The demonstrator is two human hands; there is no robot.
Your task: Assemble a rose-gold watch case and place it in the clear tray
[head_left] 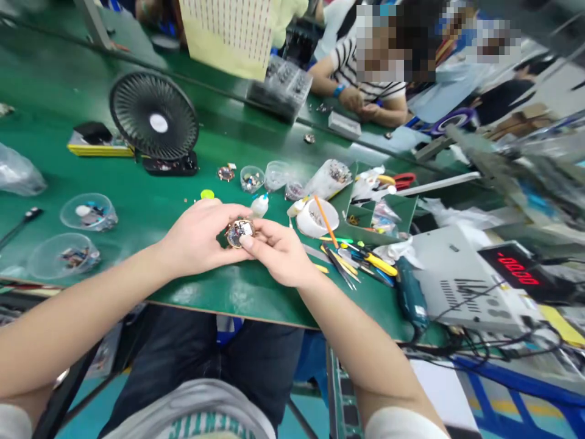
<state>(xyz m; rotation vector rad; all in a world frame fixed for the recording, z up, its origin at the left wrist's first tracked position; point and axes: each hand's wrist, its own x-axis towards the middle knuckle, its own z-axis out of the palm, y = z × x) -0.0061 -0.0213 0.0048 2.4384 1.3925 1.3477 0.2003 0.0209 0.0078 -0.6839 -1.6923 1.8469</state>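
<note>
Between my two hands, just above the green bench, is a round watch case (236, 234) with a gold-coloured rim. Dark inner parts and a small white square show in its open face. My left hand (201, 238) is curled round its left side, with the fingertips on the edge. From the right, my right hand (281, 251) pinches it, thumb lying over the lower rim. A small white bottle (260, 207) with a blue tip stands right behind my fingers. Another similar round case (225, 174) lies farther back on the bench.
A black fan (155, 116) stands at the back left. Plastic tubs (89, 211) of small parts sit at left. To the right are a white cup (317, 218), tweezers and screwdrivers (350, 262), a green electric screwdriver (411, 292) and a grey power unit (452, 274). A co-worker sits opposite.
</note>
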